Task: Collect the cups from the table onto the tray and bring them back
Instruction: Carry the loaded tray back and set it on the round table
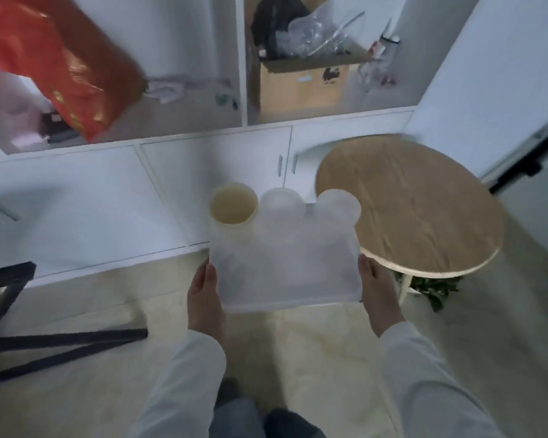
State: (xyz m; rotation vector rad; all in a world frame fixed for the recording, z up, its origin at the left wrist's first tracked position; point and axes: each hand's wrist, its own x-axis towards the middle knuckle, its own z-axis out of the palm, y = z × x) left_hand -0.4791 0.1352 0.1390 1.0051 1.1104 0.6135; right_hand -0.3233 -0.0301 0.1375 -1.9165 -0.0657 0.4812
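My left hand [204, 298] grips left edge of white tray [285, 273]; my right hand [377, 295] grips right edge. Tray held above floor, beside round wooden counter [418, 210]. Three cups upright along tray's far edge: cream cup [233, 213], two translucent cups [282, 213].

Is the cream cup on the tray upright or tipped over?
Upright. The cream cup stands at the tray's far left corner, its open mouth facing up and its wall vertical below the rim.
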